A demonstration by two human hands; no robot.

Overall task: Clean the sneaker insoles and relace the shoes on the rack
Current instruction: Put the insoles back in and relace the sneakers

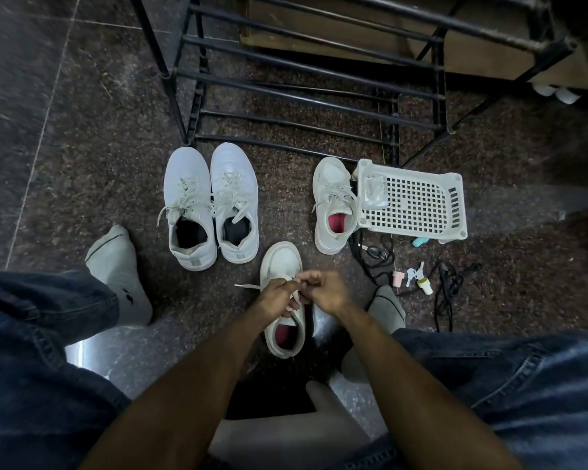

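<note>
While over the sneaker (283, 266), both hands (302, 291) pinch its white lace (248, 286).

- A home, probably an entryway, was suggested.
- A black metal shoe rack (306, 62) was set on a dark speckled stone floor (92, 147).
- Sneakers (211, 205), keys (414, 273) and cords (447, 290) were scattered beside a plastic basket (421, 205).

Dark blue jeans (41, 334), grey socks (123, 266), bare forearms (190, 378)
</note>
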